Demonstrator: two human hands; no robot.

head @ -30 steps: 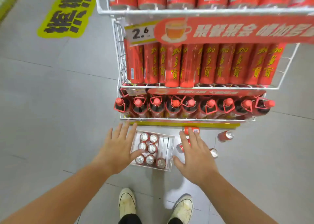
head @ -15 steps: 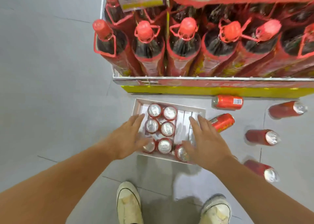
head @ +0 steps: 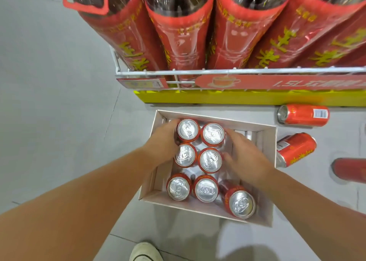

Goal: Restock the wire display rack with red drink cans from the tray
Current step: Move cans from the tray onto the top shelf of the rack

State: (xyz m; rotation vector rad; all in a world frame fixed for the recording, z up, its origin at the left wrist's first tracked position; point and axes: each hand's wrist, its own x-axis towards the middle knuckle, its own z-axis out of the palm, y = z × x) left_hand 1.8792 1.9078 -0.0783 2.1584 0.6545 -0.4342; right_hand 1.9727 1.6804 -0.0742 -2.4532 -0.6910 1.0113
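A white cardboard tray (head: 265, 173) lies on the floor in front of the wire display rack (head: 237, 71). Several red drink cans stand upright in it, silver tops up. My left hand (head: 163, 143) curls around the left side of the back-left can (head: 188, 130), touching the can (head: 185, 155) behind it too. My right hand (head: 245, 157) presses against the right side of the back-right can (head: 213, 134), thumb beside the can (head: 210, 160) in the middle row. Three more cans (head: 206, 189) stand along the tray's near edge, untouched.
Large dark bottles with red labels (head: 180, 43) fill the rack's bottom shelf above a yellow base (head: 217, 98). Loose cans lie on their sides on the grey floor to the right (head: 303, 115), (head: 295, 150), and a blurred one (head: 348, 169). My shoe (head: 145, 251) is below the tray.
The view has dropped closer to the tray. Both hands moved forward from the tray's near part to the back cans and closed against their sides.
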